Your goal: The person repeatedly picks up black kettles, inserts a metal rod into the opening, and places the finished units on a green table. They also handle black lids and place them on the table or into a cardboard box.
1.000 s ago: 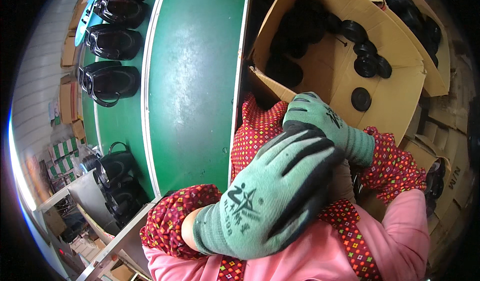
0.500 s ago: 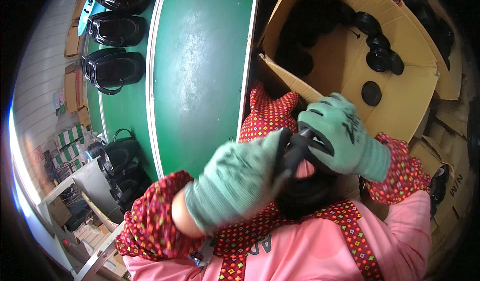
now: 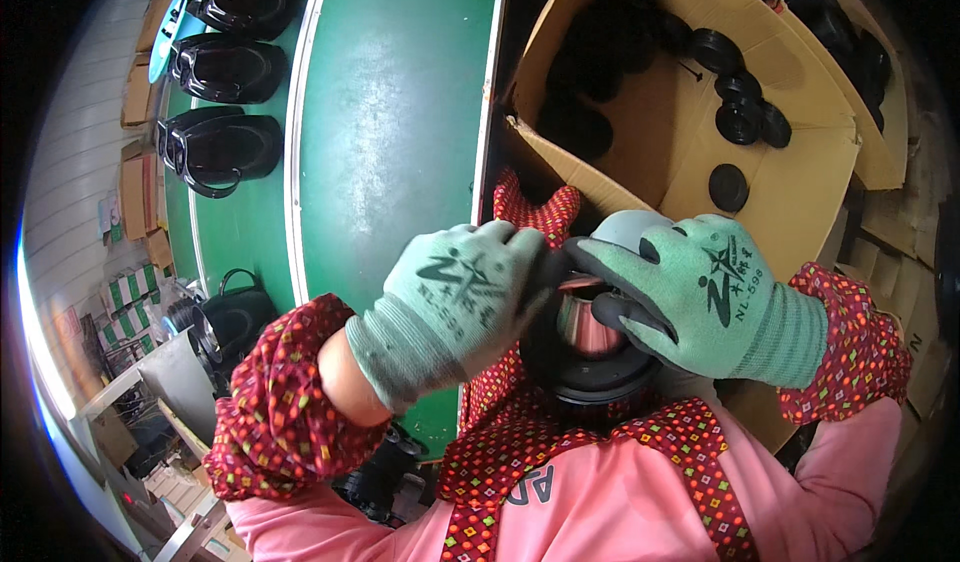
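Between my hands, close to my apron, is a black round part with a wide rim [image 3: 585, 374] and a shiny middle [image 3: 590, 324] that mirrors pink. My left hand [image 3: 455, 297], in a green glove with dark fingertips, is closed at the part's upper left side. What its fingers hold is hidden. My right hand [image 3: 690, 292], gloved the same way, has its index finger stretched toward the left fingertips. Its thumb bends apart from that finger, over the shiny middle. A pale grey rounded surface [image 3: 632, 226] shows just beyond the right hand.
At upper right stands an open cardboard box [image 3: 800, 197] with several black round pieces [image 3: 738, 122] inside. A green work surface with a white edge strip [image 3: 395, 112] runs along the left. Glossy black housings [image 3: 230, 67] line its far side, with a dark handled container [image 3: 235, 312] lower down.
The black part's shiny middle has come into view. My left hand has moved slightly left, and my right hand has shifted right and down with its index finger now extended.
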